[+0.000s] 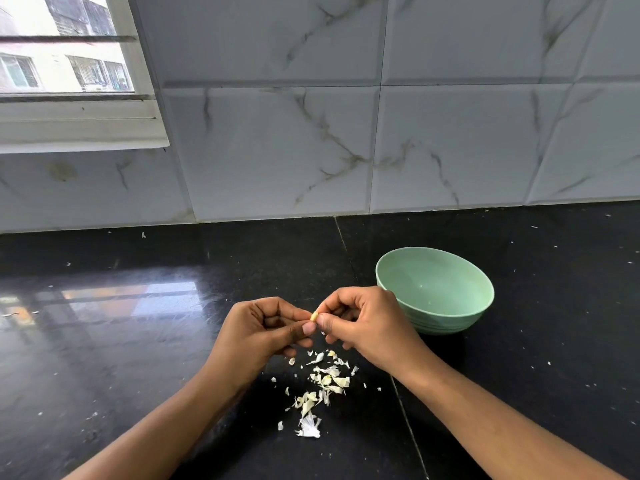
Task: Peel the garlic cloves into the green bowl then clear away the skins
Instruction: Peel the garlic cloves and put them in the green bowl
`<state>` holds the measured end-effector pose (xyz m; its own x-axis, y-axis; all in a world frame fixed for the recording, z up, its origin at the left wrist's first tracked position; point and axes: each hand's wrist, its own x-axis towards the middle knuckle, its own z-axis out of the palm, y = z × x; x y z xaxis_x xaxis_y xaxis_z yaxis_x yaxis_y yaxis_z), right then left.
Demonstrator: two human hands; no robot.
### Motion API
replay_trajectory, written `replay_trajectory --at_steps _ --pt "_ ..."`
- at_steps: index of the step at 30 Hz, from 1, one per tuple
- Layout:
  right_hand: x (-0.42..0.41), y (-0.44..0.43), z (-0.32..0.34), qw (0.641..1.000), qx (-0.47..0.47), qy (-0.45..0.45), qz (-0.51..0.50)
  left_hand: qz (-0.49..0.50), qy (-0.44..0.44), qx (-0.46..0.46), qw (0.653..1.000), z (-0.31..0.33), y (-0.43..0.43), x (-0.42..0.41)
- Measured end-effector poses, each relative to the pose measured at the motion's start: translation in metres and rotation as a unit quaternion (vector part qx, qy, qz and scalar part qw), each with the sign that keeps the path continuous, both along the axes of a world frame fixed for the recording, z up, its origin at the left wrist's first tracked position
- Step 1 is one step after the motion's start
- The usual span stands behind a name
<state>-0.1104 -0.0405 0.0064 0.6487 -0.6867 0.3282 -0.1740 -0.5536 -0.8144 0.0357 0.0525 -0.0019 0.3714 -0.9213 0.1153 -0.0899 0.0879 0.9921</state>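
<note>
Small pale-yellow garlic clove (313, 316), pinched between fingertips of left hand (263, 334) and right hand (363, 323), held above papery white skins (320, 386); round pale-green bowl (450, 317) just beside right hand.

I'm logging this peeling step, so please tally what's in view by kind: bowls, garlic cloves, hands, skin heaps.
green bowl: 1
garlic clove, pinched between both hands: 1
hands: 2 (left hand, right hand)
heap of skins, loosely scattered on the counter: 1
Total: 5
</note>
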Motion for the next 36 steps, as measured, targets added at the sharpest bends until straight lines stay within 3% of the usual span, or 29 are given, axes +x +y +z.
replay_trajectory --at_steps 7,12,18,22,26,29,32,36 --pt "-0.001 0.005 0.002 0.999 -0.048 -0.005 -0.020 -0.002 -0.088 -0.035 0.996 -0.002 0.002 -0.002" --pt "0.001 0.003 -0.001 0.999 -0.052 -0.006 -0.014 -0.010 -0.086 -0.036 0.996 -0.001 0.002 -0.003" --pt "0.003 0.000 -0.001 0.999 0.052 -0.008 0.002 -0.042 -0.020 -0.009 0.999 -0.001 0.001 -0.003" --pt "0.003 0.001 0.002 0.982 0.188 -0.029 0.015 -0.056 0.027 0.013 0.998 -0.001 -0.001 0.000" --pt "0.001 0.000 0.006 0.966 0.253 -0.044 0.010 -0.049 0.063 0.030 0.996 -0.002 -0.001 0.000" --pt "0.000 -0.002 0.009 0.978 0.211 0.004 -0.005 -0.048 0.075 0.036 0.995 -0.002 -0.001 0.000" --pt "-0.003 -0.006 0.011 0.991 0.083 0.098 -0.027 -0.042 0.081 0.043 0.995 -0.003 -0.002 0.000" --pt "-0.008 -0.011 0.008 0.990 -0.053 0.122 -0.046 -0.034 0.085 0.042 0.995 -0.002 -0.003 0.000"
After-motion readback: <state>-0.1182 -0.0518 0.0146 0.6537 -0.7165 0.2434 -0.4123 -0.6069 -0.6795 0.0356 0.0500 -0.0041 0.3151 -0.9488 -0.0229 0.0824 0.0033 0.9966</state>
